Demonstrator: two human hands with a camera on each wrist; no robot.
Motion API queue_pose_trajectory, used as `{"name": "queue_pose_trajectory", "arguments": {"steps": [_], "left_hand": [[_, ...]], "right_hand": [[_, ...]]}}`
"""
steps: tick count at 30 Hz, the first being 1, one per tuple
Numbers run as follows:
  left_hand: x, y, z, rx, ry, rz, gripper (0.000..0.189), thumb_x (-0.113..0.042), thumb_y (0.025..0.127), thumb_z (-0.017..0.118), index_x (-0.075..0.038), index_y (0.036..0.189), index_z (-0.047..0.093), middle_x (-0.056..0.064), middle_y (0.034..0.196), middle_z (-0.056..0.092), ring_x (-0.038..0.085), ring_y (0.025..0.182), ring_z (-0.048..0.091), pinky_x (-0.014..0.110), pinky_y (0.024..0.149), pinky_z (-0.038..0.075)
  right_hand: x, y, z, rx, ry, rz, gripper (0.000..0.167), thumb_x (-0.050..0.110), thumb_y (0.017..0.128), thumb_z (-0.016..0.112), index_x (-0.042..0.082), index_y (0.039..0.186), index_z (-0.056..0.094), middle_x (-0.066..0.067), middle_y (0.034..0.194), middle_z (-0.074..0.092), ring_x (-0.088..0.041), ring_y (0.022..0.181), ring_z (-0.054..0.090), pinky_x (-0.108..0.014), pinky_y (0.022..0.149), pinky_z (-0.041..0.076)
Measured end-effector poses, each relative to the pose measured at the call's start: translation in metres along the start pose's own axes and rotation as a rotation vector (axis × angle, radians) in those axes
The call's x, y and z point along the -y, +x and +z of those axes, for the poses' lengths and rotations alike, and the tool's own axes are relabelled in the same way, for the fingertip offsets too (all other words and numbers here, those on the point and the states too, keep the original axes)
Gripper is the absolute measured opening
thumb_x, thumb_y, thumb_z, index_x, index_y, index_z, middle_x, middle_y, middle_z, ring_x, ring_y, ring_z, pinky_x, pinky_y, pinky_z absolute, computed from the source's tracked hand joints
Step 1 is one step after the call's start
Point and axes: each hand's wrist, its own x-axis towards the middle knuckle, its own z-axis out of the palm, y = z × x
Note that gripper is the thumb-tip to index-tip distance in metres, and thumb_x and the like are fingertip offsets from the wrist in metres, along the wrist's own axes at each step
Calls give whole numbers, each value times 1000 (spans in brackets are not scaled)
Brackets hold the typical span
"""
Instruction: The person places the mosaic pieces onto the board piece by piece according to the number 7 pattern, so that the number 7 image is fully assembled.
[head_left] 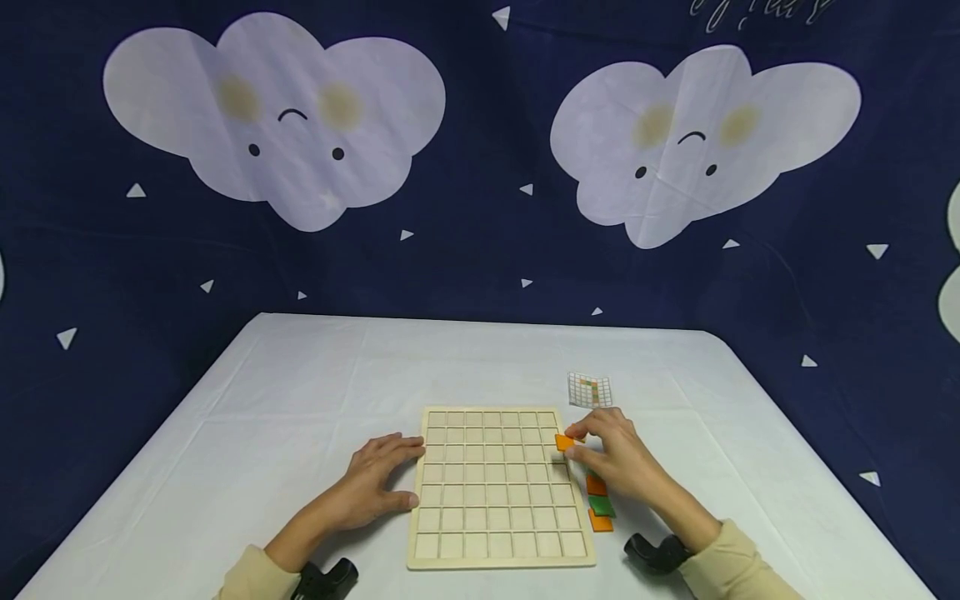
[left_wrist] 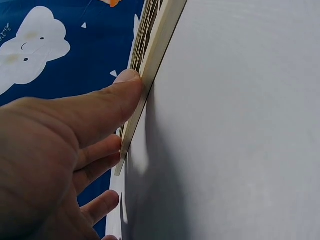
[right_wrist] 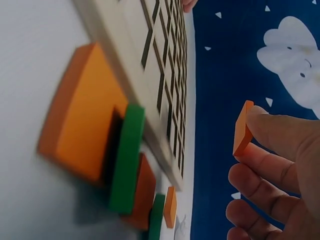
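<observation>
A pale wooden grid board [head_left: 497,497] lies flat on the table. Against its left edge rests my left hand [head_left: 375,483], thumb and fingertips touching the rim with fingers spread; the left wrist view shows the thumb [left_wrist: 112,102] on the board's side. My right hand [head_left: 626,458] pinches an orange square tile [head_left: 564,442] between thumb and fingers, above the board's upper right edge. Beside the board's right side lie more tiles: an orange one [head_left: 596,485], a green one [head_left: 602,506] and another orange one [head_left: 601,522], partly overlapping. The right wrist view shows a further green tile [right_wrist: 156,217].
A small printed card [head_left: 590,390] with a coloured grid pattern lies beyond the board's upper right corner. White cloth covers the table [head_left: 300,375]. Behind it hangs a dark blue curtain [head_left: 487,250] with clouds. Black wrist devices [head_left: 657,553] sit on both wrists.
</observation>
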Motion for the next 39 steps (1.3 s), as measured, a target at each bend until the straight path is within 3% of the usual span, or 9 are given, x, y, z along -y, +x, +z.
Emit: {"name": "queue_pose_trajectory", "arguments": {"steps": [7,14,19,28,39], "left_hand": [[-1,2,2,-5,11,9,65,-33,76,75,-7,132,53,8,144,46,39,137,30,67,106,19],[-1,2,3,-10,15,21,65,-32,76,75,-7,131,53,8,144,47,39,137,31,66,106,20],[-1,3,4,-6,-1,20,64,-32,76,75,-7,131,53,8,142,47,38,137,31,66,106,20],[-4,3,2,6,-62,5,61,-30,77,75,-8,129,54,6,139,49,35,135,33,65,107,18],[-3,4,8,-27,-131,6,54,-21,74,78,-7,122,58,5,133,51,35,133,34,63,109,12]], "right_hand": [[8,5,4,10,8,-2,16,22,81,72,20,97,70,8,93,60,-12,93,43,-31,79,37],[17,12,12,-1,26,-30,17,20,80,74,18,96,70,6,91,60,-22,98,47,-37,83,40],[24,18,16,-14,29,-62,19,22,79,74,18,97,70,5,91,61,-16,88,44,-27,74,34],[32,26,22,-6,33,-74,20,23,80,73,17,99,70,6,92,60,-14,89,43,-29,79,35],[40,35,29,-19,38,-95,21,22,78,75,14,96,70,1,89,61,-12,83,40,-30,78,32]]}}
